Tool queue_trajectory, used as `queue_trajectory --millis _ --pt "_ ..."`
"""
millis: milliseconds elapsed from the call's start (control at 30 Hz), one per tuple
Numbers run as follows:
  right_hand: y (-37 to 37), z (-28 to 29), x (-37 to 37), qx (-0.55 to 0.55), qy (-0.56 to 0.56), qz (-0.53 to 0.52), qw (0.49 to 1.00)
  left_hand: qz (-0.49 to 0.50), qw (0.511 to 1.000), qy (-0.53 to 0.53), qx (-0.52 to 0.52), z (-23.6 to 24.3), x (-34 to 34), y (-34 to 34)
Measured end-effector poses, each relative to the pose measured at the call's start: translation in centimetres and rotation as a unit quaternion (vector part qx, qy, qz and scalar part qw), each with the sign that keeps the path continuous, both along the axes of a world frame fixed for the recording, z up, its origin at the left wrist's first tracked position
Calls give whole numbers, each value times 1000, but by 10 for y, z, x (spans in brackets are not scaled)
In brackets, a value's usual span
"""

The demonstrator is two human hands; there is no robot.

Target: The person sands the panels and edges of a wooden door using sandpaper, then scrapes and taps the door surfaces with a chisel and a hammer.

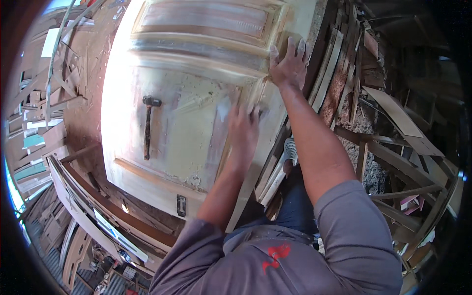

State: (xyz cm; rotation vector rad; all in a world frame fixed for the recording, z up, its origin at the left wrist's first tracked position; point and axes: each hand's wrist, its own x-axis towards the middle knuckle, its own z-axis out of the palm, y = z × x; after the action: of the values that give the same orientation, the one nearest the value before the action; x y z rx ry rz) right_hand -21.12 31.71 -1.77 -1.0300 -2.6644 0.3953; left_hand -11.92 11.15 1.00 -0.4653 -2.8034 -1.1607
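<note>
A pale wooden panelled door (191, 132) lies in front of me, with filler and dust smeared over its recessed panels. My left hand (244, 125) is on the raised moulding beside the lower panel. Its fingers are blurred by motion, and I cannot make out whether anything is in them. Farther out, my right hand (290, 66) rests flat near the door's right edge with its fingers spread, holding nothing. On the lower panel, left of my hands, a hammer (148, 125) with a dark head and worn handle lies untouched. A dark metal plate (181, 205) is set near the door's close edge.
Stacked timber strips (328, 69) run along the door's right side. Farther right stands a wooden frame (403, 164) among scrap boards. Long curved-looking planks (93, 206) lie at the lower left, and wood offcuts (39, 105) litter the ground at left. My shoe (291, 150) shows beside the door.
</note>
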Motion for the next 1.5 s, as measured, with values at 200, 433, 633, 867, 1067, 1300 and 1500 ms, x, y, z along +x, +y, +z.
queue_trajectory --millis 200,433,633,867,1067,1300,1500 --pt "-11 20 2 -58 3 1 998 31 996 -82 -21 10 36 -35" --pt "-13 8 5 -33 7 11 999 -12 996 -75 -39 14 -44 34" --pt "-8 6 8 -10 -10 19 1000 36 998 -58 -17 8 4 -4" --pt "-2 -12 9 -76 68 33 994 20 1000 -4 -19 4 -42 36" --pt "-2 7 8 -79 28 22 996 3 1000 1 10 6 -14 14" --pt "5 -1 5 -66 39 30 997 61 993 -67 69 13 -37 32" --pt "3 4 0 -41 40 41 997 109 980 -138 92 26 -50 45"
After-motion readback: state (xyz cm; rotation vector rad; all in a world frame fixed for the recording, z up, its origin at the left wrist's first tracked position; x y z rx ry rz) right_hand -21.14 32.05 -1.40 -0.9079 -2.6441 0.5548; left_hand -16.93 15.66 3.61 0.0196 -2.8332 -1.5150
